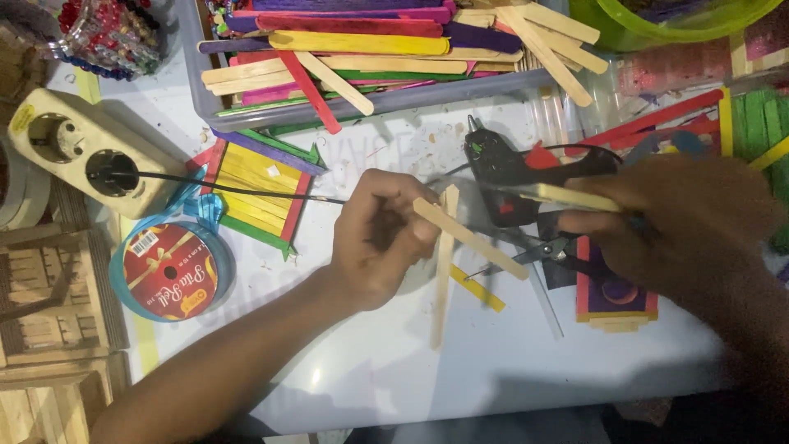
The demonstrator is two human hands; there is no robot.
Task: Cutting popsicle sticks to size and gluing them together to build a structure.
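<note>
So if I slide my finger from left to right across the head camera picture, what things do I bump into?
Power strip → blue ribbon spool → striped stick panel → left hand holding crossed plain craft sticks → black glue gun → right hand, blurred, gripping another stick.
</note>
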